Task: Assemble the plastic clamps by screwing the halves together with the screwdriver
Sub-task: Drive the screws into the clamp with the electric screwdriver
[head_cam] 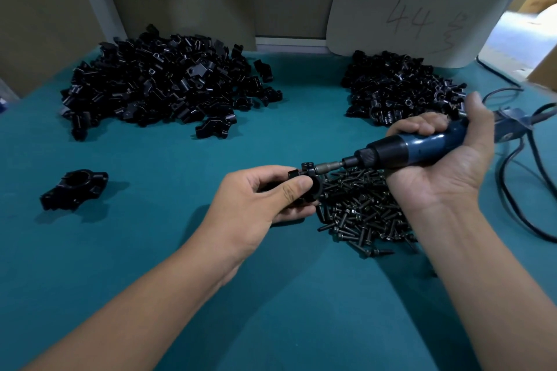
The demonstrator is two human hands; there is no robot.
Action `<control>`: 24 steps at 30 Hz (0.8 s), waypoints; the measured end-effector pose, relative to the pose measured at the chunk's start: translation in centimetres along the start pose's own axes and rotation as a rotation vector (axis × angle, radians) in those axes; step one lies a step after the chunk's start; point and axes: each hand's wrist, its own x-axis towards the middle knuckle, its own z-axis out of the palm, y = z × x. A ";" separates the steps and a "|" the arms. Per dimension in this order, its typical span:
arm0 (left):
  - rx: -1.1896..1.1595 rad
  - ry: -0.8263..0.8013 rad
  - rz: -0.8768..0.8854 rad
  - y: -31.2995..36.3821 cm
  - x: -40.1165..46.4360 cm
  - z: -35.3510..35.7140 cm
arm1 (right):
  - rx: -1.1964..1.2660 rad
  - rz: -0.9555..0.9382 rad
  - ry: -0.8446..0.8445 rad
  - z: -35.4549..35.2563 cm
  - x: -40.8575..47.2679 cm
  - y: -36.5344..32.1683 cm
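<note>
My left hand (265, 199) grips a black plastic clamp (310, 178) just above the table, thumb across its front. My right hand (446, 156) holds a blue electric screwdriver (422, 144) lying almost level, pointing left. Its bit (328, 166) meets the top lug of the clamp. A heap of black screws (361, 214) lies under and between the hands. One assembled black clamp (73, 190) sits alone at the left.
Two large piles of black clamp halves lie at the back, one on the left (159, 84) and one on the right (401, 90). The screwdriver's black cable (518, 178) loops at the right edge. A grey board marked 44 (416, 9) leans against the wall. The table has a teal cover (168, 250).
</note>
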 end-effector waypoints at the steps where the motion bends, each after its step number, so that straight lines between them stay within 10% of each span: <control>1: 0.007 0.010 0.008 -0.1 0.0 0.1 | 0.002 0.003 0.001 -0.1 0.0 0.0; 24: 0.166 0.112 0.093 0.1 -0.3 -0.8 | -0.114 -0.121 0.002 0.2 0.0 -0.7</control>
